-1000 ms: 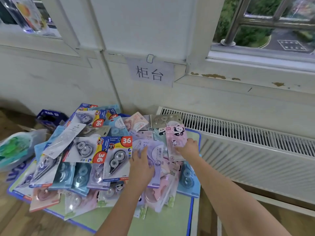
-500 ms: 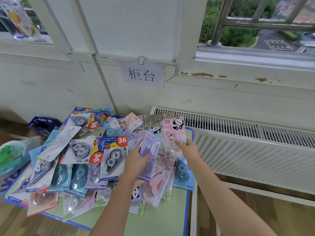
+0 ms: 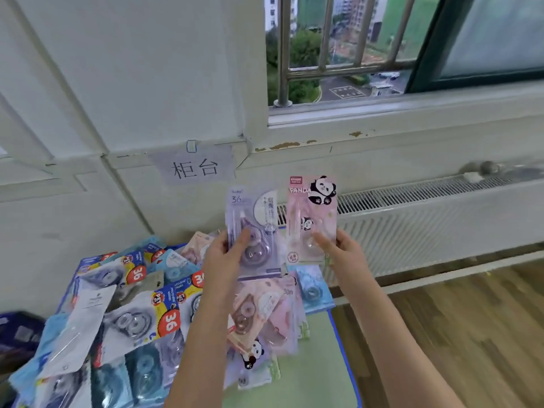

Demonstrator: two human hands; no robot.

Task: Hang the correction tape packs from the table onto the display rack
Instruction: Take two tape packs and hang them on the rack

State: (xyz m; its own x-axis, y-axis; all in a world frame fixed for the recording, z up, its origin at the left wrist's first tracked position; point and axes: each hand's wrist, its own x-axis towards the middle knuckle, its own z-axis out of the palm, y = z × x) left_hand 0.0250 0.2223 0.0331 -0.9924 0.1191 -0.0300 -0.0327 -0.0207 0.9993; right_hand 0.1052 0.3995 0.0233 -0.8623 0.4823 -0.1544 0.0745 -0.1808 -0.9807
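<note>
My left hand (image 3: pixel 225 257) grips a purple correction tape pack (image 3: pixel 252 219) by its lower part and holds it upright above the table. Beside it my right hand (image 3: pixel 343 250) pinches a pink panda correction tape pack (image 3: pixel 312 210) at its lower right corner, also upright. Both packs are lifted off a large heap of correction tape packs (image 3: pixel 132 316) that covers the green table (image 3: pixel 312 375). No display rack shows in this view.
A white wall with a paper sign (image 3: pixel 195 167) stands behind the table. A white radiator (image 3: pixel 426 219) runs along the wall to the right under a barred window (image 3: pixel 338 45). Wooden floor (image 3: pixel 471 325) lies to the right. A dark blue box (image 3: pixel 17 334) sits at far left.
Both hands have lifted their packs from the heap and raised them upright in front of the wall. The view has tilted up toward the window.
</note>
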